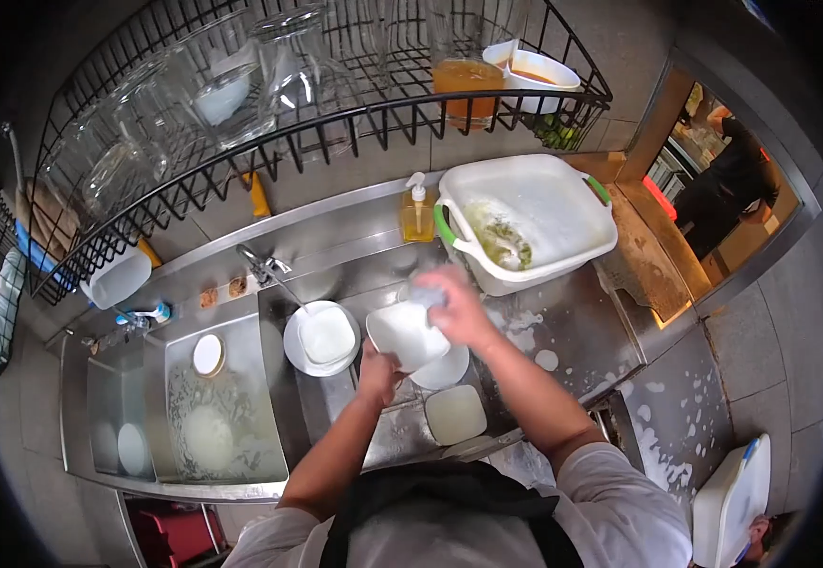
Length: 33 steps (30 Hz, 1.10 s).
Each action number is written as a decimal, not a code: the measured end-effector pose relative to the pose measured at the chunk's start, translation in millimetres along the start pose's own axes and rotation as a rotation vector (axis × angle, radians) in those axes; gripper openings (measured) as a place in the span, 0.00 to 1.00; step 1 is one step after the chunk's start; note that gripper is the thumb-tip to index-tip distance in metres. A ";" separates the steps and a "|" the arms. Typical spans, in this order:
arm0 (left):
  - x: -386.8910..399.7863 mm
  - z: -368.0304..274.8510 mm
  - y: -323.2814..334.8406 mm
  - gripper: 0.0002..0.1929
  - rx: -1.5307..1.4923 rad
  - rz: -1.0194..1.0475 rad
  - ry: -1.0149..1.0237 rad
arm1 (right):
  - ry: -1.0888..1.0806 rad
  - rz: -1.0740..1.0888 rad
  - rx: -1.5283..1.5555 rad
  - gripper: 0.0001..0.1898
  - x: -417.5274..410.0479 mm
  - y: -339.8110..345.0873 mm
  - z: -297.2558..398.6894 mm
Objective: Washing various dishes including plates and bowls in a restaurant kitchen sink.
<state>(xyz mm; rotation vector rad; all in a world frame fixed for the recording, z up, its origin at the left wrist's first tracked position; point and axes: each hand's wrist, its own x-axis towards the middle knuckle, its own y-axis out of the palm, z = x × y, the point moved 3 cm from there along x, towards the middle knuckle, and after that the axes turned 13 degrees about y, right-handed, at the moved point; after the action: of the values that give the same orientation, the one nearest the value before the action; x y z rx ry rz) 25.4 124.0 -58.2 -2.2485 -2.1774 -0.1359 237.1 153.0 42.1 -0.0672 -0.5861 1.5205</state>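
Observation:
My left hand [381, 374] grips the lower left edge of a white square bowl [406, 334], which is tilted over the steel sink. At the bowl's upper right rim is my right hand [456, 302], blurred, holding a greyish sponge or cloth [426, 292]. Below the bowl lie a white round plate [447, 368] and a separate square dish [456, 415]. To the left, under a steel faucet [264, 268], another square bowl [327, 335] sits on a round white plate [294, 358].
A white tub [536, 213] with green handles holds suds, beside a yellow soap bottle [418, 213]. Left are water-filled basins [212, 419] with dishes. A black wire rack [355, 113] of glasses hangs above. A person [727, 177] shows through the opening at right.

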 end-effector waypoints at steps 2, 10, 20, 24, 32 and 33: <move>-10.9 -22.4 13.6 0.35 -0.697 0.087 -0.529 | -0.007 0.131 0.020 0.27 -12.6 27.3 5.6; -25.6 -36.6 -4.2 0.12 -0.614 0.206 -0.570 | -0.327 0.246 -0.780 0.13 -14.1 55.3 -8.5; -37.2 -26.4 3.3 0.28 -0.631 0.089 -0.349 | 0.073 0.256 -0.456 0.12 -35.5 105.3 0.3; -36.2 -2.4 -40.2 0.31 -0.678 -0.040 -0.378 | 0.044 0.691 -0.893 0.12 -51.3 100.2 41.3; -28.9 14.2 -44.7 0.32 -0.806 -0.212 -0.320 | 0.120 0.675 -0.625 0.14 -59.1 122.8 45.1; -28.4 24.5 -45.4 0.32 -0.807 -0.206 -0.320 | 0.123 0.670 -0.627 0.14 -61.0 105.9 51.7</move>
<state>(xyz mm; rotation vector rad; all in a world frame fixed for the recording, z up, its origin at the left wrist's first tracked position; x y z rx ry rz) -19.4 98.8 -87.0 -2.5074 -2.9146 -0.8545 123.2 87.2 25.3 -0.9078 -0.9845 1.8918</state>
